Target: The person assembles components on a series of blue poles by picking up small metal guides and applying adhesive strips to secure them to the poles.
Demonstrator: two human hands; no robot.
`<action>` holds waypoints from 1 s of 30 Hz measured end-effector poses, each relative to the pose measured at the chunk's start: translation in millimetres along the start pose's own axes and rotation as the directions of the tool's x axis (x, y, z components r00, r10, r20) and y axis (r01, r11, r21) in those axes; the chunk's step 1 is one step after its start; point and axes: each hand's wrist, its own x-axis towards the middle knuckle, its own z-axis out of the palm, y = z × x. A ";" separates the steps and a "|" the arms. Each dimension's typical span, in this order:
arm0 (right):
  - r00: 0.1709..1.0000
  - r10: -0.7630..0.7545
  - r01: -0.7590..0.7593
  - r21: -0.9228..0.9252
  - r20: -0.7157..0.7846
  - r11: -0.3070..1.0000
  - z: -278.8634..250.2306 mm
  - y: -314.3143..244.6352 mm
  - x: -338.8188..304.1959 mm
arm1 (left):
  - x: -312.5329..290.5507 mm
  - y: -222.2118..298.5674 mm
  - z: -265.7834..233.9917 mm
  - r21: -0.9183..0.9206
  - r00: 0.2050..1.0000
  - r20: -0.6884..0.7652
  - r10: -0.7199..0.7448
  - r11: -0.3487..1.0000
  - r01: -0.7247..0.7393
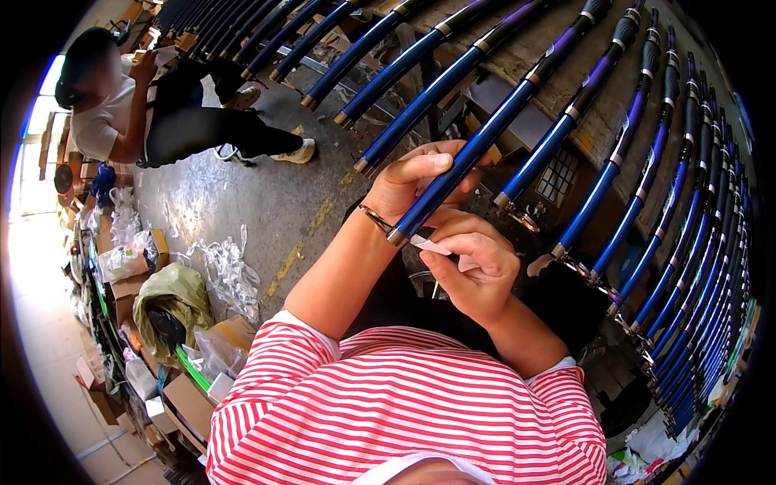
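A glossy blue fishing rod (493, 121) slants down toward me, its butt end closest to my body. My left hand (412, 179) is closed round its lower part, the thumb lying along the near side. Under the butt, my right hand (477, 263) pinches a small white strip (431, 245) between thumb and fingers. One end of the strip reaches the rod's butt; whether it sticks there I cannot tell. To the right of my hands, another blue rod (543, 158) has metal fittings hanging at its lower end.
Many similar rods (687, 210) lie side by side on a table (602, 105), their butts jutting over its edge. A seated person (121, 113) works at the upper left. Cardboard boxes (190, 404), plastic wrapping (230, 267) and a green sack (174, 299) crowd the left.
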 end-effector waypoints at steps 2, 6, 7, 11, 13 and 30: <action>1.000 0.012 -0.012 -0.001 -0.003 1.000 0.2 -0.7 -0.4 | 0.3 1.0 1.8 -0.009 1.000 0.008 -0.007 1.000 0.007; 1.000 0.010 -0.010 -0.038 -0.002 0.999 0.3 -3.1 -0.1 | 1.7 2.1 -2.2 0.006 1.000 0.028 -0.001 1.000 0.001; 1.000 -0.001 0.001 -0.061 0.002 0.998 -0.6 -3.8 0.4 | 2.1 1.6 -3.1 0.026 1.000 0.024 0.008 1.000 -0.009; 0.999 -0.013 0.011 -0.055 -0.037 0.998 -1.9 -3.9 1.3 | -1.5 4.7 -0.9 -0.119 0.999 0.033 -0.038 0.992 0.042; 0.999 -0.045 0.043 -0.063 -0.029 0.997 -2.2 -1.4 3.2 | -1.8 2.0 -5.1 -0.179 0.999 0.031 -0.035 0.983 0.040; 0.998 -0.063 0.062 -0.073 -0.009 0.995 -2.8 0.9 -1.2 | 2.6 -0.2 -7.6 -0.201 0.996 0.082 -0.024 0.979 0.040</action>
